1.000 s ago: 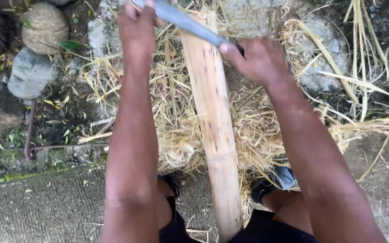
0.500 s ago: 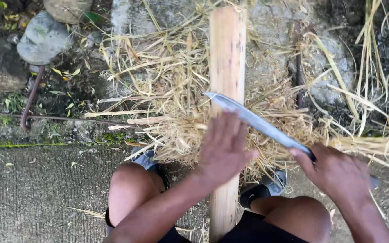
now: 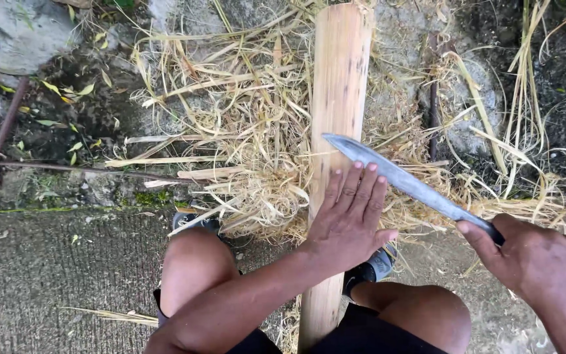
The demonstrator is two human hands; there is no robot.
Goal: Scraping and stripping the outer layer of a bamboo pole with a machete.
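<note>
- The left hand (image 3: 348, 219) lies flat, fingers (image 3: 356, 187) together and stretched out, pressing on the back of the knife blade (image 3: 394, 176) over the bamboo pole (image 3: 339, 105).
- The right hand (image 3: 538, 265) has its fingers clamped on the knife handle (image 3: 492, 231).
- The blade's long axis runs diagonally, tip pointing up-left across the pole, handle down-right.
- The pole runs lengthwise away from the person, between the knees, far end at the top of the view.
- Pale shavings (image 3: 257, 151) lie heaped on the ground around the pole.
</note>
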